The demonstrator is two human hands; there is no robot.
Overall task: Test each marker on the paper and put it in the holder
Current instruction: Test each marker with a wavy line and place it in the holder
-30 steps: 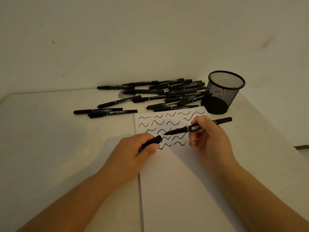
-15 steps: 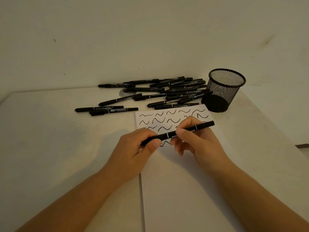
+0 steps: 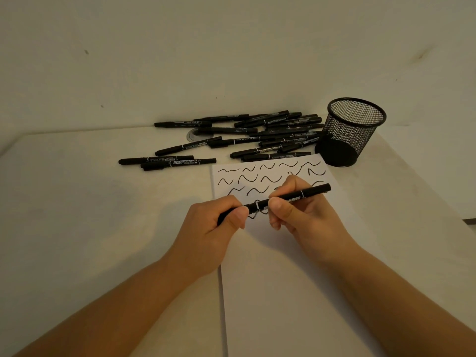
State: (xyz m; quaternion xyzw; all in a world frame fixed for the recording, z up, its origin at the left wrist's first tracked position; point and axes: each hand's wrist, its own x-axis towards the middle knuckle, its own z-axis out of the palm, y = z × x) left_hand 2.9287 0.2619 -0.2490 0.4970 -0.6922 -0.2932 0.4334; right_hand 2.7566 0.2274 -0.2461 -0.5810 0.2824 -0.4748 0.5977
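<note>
Pale, matte surface (image 3: 77, 228) carries a white paper sheet (image 3: 296, 292) bearing black squiggles, a heap of black capped markers (image 3: 257, 140) behind it, and an upright black wire-mesh cylindrical holder (image 3: 347, 132) just beside the heap.

Dim, warm light over a pale table (image 3: 77, 228) tucked into a corner, bare scuffed walls (image 3: 206, 60) beyond the hands.

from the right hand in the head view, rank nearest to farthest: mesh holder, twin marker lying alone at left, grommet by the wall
1. Mesh holder, beyond the right hand, to its right.
2. Twin marker, left on the table.
3. Grommet, far left by the wall.
</note>
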